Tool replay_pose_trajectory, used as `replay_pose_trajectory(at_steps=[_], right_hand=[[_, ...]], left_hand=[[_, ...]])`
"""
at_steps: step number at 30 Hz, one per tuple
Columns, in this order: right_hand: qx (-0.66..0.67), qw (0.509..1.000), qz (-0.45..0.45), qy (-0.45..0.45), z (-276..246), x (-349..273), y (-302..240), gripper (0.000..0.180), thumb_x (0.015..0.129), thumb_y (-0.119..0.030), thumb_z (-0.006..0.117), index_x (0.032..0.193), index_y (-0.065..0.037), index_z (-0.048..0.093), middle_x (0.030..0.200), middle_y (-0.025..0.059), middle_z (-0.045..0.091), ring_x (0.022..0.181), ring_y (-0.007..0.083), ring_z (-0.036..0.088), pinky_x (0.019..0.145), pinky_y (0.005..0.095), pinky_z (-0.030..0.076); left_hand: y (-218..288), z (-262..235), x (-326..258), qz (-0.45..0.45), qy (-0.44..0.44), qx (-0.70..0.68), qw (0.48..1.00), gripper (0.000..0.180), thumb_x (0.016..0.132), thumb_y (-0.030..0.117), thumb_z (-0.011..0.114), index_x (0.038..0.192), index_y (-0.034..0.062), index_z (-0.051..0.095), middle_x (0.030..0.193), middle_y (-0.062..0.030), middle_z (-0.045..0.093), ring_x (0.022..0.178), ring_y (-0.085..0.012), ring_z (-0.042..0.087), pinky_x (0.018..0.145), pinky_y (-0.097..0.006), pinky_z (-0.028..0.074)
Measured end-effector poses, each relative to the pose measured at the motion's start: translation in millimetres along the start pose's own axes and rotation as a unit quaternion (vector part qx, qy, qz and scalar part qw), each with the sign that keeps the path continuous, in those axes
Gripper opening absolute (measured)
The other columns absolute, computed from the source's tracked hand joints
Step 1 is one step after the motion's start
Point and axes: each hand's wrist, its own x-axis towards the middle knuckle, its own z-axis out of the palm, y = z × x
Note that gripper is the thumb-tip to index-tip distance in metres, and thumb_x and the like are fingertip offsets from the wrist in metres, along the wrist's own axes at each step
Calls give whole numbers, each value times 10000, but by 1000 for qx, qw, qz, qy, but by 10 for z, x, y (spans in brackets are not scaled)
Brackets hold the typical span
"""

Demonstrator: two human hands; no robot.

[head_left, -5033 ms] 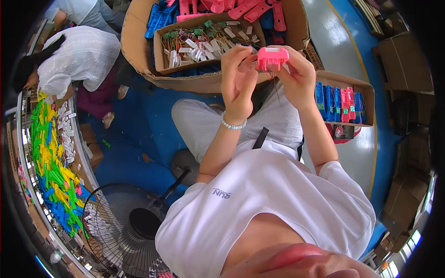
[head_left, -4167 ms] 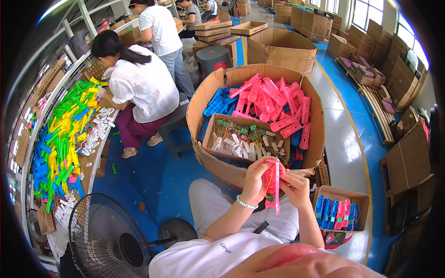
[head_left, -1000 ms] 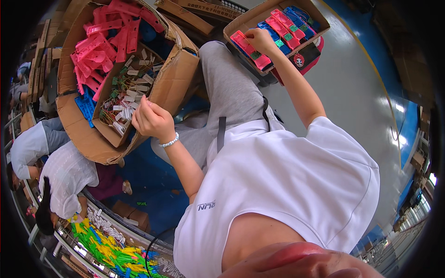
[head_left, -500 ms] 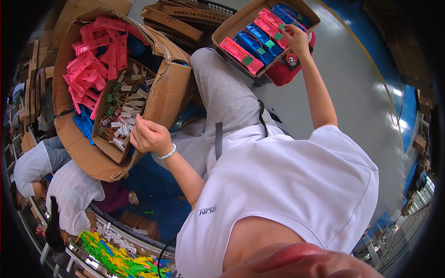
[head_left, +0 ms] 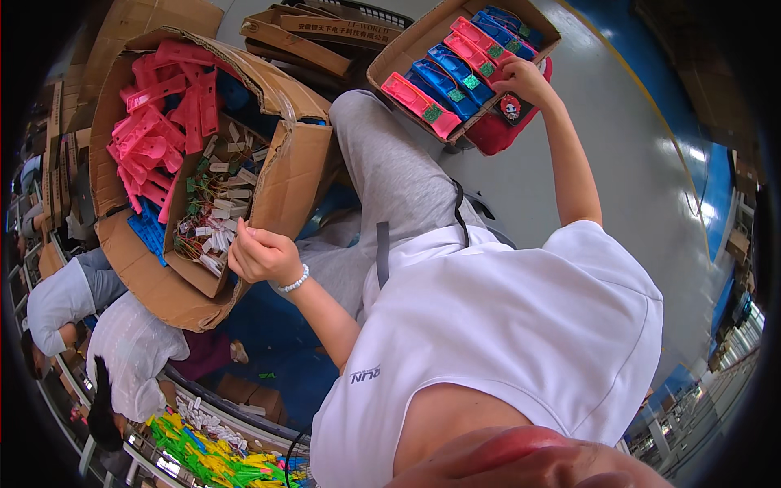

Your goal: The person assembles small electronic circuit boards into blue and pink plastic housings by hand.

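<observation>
The fingers of the left hand (head_left: pixel 262 254) are curled loosely inward, thumb tucked against them, and whether anything sits inside them cannot be told; a white bead bracelet (head_left: pixel 294 281) rings that wrist. The hand hovers just beside the torn rim of a small cardboard box (head_left: pixel 297 175), whose corrugated wall is bent and creased. Inside lies a tangle of small white tags (head_left: pixel 218 207) on thin green and red wires. That box rests in a bigger cardboard box (head_left: pixel 130 268), where flat pink plastic pieces (head_left: pixel 159 122) are heaped over a few blue ones (head_left: pixel 150 232).

Farther off, the right hand (head_left: pixel 521 79) reaches out on a straight arm, fingers bent down onto the near edge of a shallow cardboard tray (head_left: pixel 411 45). In the tray, pink and blue plastic pieces (head_left: pixel 443 81) stand packed in a neat row, each bearing a small green square label. A red pouch with a round printed emblem (head_left: pixel 506 122) sits under the tray's right end
</observation>
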Motion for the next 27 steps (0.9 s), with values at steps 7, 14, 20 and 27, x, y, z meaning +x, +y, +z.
replay_pose_trajectory(at_steps=[7,14,20,27], right_hand=[[6,981,86,173,-46,300,172,323,815,-315,750,1016,-63,725,1039,127,652,966,299,637,854,389,500],[-12,988,24,152,131,369,325,168,822,-164,713,922,-38,664,937,76,633,836,251,616,761,352,498],[-82,991,-56,88,-151,-16,349,164,808,-181,723,900,-50,686,999,76,630,990,283,593,868,387,488],[-22,991,53,124,-300,-124,425,268,828,-249,713,1041,-86,716,1117,83,652,1084,288,568,953,395,459]], left_hand=[[20,1,0,-4,-6,2,1000,190,965,69,496,1007,-6,665,723,-91,664,675,-268,644,716,-384,481],[44,-33,11,1,-7,-8,1000,187,966,65,494,1009,-9,661,732,-91,665,678,-274,640,728,-389,484],[33,3,9,-6,-9,3,1000,184,970,67,493,1003,-9,657,734,-87,667,676,-271,644,722,-391,483],[32,-12,-10,-20,-20,-5,1000,206,965,82,483,980,-4,669,842,-95,715,706,-290,652,714,-403,484]])
